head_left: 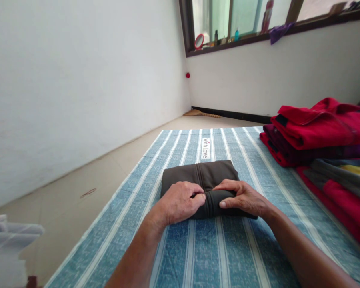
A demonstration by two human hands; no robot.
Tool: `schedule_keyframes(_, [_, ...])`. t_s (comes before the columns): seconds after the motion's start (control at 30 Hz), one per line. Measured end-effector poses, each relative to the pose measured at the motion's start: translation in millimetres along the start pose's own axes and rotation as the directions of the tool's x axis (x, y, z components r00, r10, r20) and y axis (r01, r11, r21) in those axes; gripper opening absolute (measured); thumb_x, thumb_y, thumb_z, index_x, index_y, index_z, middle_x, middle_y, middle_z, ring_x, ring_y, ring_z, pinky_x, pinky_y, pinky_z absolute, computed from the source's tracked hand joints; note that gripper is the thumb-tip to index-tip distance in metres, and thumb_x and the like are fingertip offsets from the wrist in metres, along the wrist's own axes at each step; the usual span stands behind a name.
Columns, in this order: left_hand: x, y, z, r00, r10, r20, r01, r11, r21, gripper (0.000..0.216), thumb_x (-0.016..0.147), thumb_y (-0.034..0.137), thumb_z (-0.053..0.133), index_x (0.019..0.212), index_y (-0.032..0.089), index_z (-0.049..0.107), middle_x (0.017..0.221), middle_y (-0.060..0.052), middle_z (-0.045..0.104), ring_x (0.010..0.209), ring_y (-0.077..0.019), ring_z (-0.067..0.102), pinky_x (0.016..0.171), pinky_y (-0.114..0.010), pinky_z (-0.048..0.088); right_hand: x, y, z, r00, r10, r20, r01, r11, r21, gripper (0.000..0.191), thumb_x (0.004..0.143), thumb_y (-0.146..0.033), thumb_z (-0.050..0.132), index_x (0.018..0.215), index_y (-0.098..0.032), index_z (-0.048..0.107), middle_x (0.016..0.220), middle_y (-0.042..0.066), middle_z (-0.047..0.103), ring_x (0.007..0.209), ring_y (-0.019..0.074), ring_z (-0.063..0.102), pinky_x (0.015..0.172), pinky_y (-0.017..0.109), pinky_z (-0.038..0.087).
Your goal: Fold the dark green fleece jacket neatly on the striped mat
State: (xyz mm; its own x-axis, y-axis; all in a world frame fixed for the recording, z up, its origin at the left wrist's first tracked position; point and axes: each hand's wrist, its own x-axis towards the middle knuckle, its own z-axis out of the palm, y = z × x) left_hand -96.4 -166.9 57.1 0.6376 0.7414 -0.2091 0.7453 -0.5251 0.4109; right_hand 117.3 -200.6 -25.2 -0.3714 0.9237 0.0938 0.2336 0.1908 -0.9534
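A dark grey-brown garment, folded into a compact bundle, lies on the blue-and-white striped cloth. A raised seam or zip runs down its middle, and its near edge is turned over into a thick fold. At the centre of that fold, my left hand pinches the fabric between thumb and curled fingers. My right hand grips the right part of the same fold, fingers on top and thumb on the near side. The garment's exact kind cannot be made out.
Folded red and purple clothes are stacked on the right, with more grey and red clothing beside them. White fabric shows at lower left. A window sill holds small bottles and a round mirror. A white wall stands left.
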Motion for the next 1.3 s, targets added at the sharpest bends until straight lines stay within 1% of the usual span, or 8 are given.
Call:
schedule_keyframes(0.3, [0.2,3.4,-0.1,1.0,-0.005,-0.008,0.005,1.0,0.009,0.032,0.081,0.027,0.042,0.087,0.02,0.072,0.088,-0.004,0.072,0.082,-0.0183,0.062,0.07,-0.026,0.041,0.1,0.6,0.1,1.0,-0.003,-0.002,0.003,1.0,0.005,0.035,0.071,-0.047,0.074,0.098,-0.024,0.071,0.088,0.0,0.059,0.083,0.0153,0.055,0.073,0.027,0.041])
schedule_keyframes(0.5, [0.0,4.3,-1.7,1.0,0.001,0.006,-0.001,1.0,0.012,0.032,0.082,0.027,0.041,0.088,0.021,0.072,0.089,-0.003,0.072,0.082,-0.0186,0.062,0.071,-0.026,0.041,-0.1,-1.9,-0.5,1.0,-0.005,0.011,0.005,1.0,0.004,0.036,0.072,-0.048,0.073,0.098,-0.024,0.071,0.088,0.0,0.059,0.083,0.0152,0.055,0.073,0.027,0.041])
schedule_keyframes(0.7, [-3.1,-0.3,-3.1,1.0,0.016,-0.001,-0.016,0.998,-0.061,0.032,0.084,0.034,0.044,0.094,0.021,0.071,0.09,-0.003,0.071,0.083,-0.0189,0.062,0.071,-0.026,0.042,-0.2,-3.0,-1.1,1.0,-0.008,0.021,0.008,1.0,-0.003,0.036,0.072,-0.05,0.071,0.098,-0.024,0.071,0.089,0.0,0.059,0.084,0.0162,0.055,0.074,0.027,0.041])
schedule_keyframes(0.77, [-3.3,-1.7,-3.0,1.0,0.02,0.001,-0.02,0.997,-0.069,0.032,0.083,0.034,0.045,0.094,0.021,0.071,0.09,-0.003,0.071,0.083,-0.0187,0.062,0.071,-0.026,0.042,-0.2,-2.9,-1.1,1.0,-0.006,0.022,0.006,1.0,-0.005,0.037,0.072,-0.051,0.071,0.098,-0.024,0.071,0.09,0.0,0.059,0.085,0.0165,0.055,0.074,0.028,0.041])
schedule_keyframes(1.1, [0.0,3.2,-1.5,1.0,0.003,-0.011,-0.003,1.0,-0.011,0.033,0.082,0.029,0.041,0.087,0.02,0.072,0.087,-0.003,0.071,0.082,-0.0186,0.062,0.069,-0.026,0.041,0.1,-2.0,-1.6,1.0,-0.017,0.024,0.017,1.0,0.001,0.035,0.073,-0.048,0.072,0.098,-0.025,0.071,0.09,0.0,0.06,0.084,0.0155,0.055,0.075,0.027,0.041])
schedule_keyframes(1.3, [1.6,6.6,-0.6,1.0,-0.024,-0.016,0.024,1.0,0.005,0.032,0.08,0.026,0.042,0.085,0.02,0.072,0.086,-0.003,0.072,0.081,-0.0188,0.062,0.069,-0.026,0.041,0.1,-1.4,-1.5,1.0,-0.009,0.019,0.008,1.0,0.015,0.037,0.071,-0.049,0.073,0.099,-0.025,0.071,0.09,0.0,0.06,0.085,0.0163,0.055,0.075,0.027,0.041])
